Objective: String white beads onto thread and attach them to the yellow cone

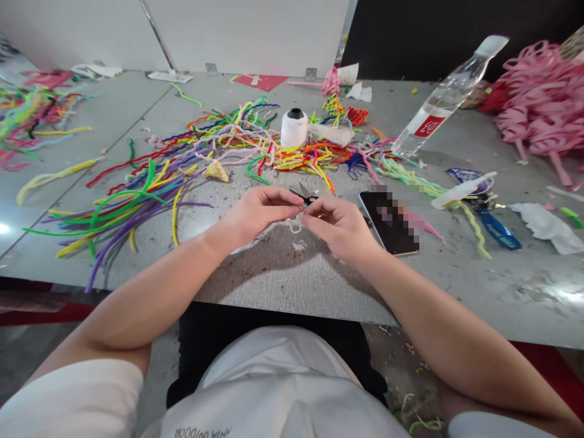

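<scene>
Close together above the near part of the table, both hands have their fingertips pinched. My left hand (262,213) and my right hand (338,226) meet at a thin white thread (295,227), which hangs in a small loop between them. How its ends run inside the fingers is hidden. Just behind the fingertips lies a pair of scissors (306,192) with dark handles, partly covered by the hands. Farther back, a white spool of thread (294,129) with a black top stands upright among colourful fuzzy cords (246,137).
A phone (387,222) lies right of my right hand. Behind it a water bottle (444,100) appears tilted. Green and purple cords (132,213) spread at left. On the right are a glue bottle (463,190), a blue strap (497,228), crumpled tissue (550,226) and pink ribbon loops (542,97).
</scene>
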`<state>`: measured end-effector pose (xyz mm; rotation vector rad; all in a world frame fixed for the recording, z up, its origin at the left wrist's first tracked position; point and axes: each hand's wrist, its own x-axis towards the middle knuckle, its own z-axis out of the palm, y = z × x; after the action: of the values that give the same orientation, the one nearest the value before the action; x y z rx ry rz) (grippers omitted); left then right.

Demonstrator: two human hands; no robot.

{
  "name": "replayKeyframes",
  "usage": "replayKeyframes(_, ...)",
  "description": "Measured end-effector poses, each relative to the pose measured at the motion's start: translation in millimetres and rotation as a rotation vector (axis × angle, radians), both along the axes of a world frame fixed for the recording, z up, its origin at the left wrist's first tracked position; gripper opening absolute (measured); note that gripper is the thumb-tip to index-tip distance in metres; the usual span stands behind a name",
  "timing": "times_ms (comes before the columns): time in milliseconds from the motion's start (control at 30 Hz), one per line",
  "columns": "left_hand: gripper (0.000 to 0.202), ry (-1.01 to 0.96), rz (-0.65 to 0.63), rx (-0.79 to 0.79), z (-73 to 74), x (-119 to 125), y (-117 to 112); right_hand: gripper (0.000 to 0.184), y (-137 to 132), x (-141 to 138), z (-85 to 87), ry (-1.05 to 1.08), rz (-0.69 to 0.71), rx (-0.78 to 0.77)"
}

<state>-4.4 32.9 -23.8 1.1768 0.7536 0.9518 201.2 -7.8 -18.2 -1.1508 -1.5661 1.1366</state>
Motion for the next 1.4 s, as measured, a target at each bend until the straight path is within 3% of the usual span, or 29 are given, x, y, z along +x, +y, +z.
replayKeyframes(133,0.026,0.007,-0.004,0.025,-0.5,-0.5,0.6,0.019,0.2,1.2,-1.2,0.057,0.002,-0.041)
replayKeyframes(367,0.025,0.003,0.018,0.028,-4.0,0.8,1.2,0.019,0.2,-3.9,-5.0,-0.098,-0.048,0.116)
replayKeyframes(567,0.024,0.055,0.043,0.052,-3.4,-1.1,2.8,0.014,0.0,0.3,0.8,0.03,-0.046,-0.016)
replayKeyframes(767,0.024,0.065,0.015,0.127,0.0,-0.8,-0.7,0.018,1.2,2.1,1.2,0.112,0.048,-0.179)
replayKeyframes(1133,0.02,-0.078,-0.066,0.088,0.6,1.9,-3.4,0.007,2.7,-1.9,-8.1,-0.053,0.049,0.174)
replayKeyframes(1400,0.021,0.036,-0.043,0.192,2.2,0.5,-3.3,0.012,2.6,-2.1,-7.4,-0.082,0.063,0.105)
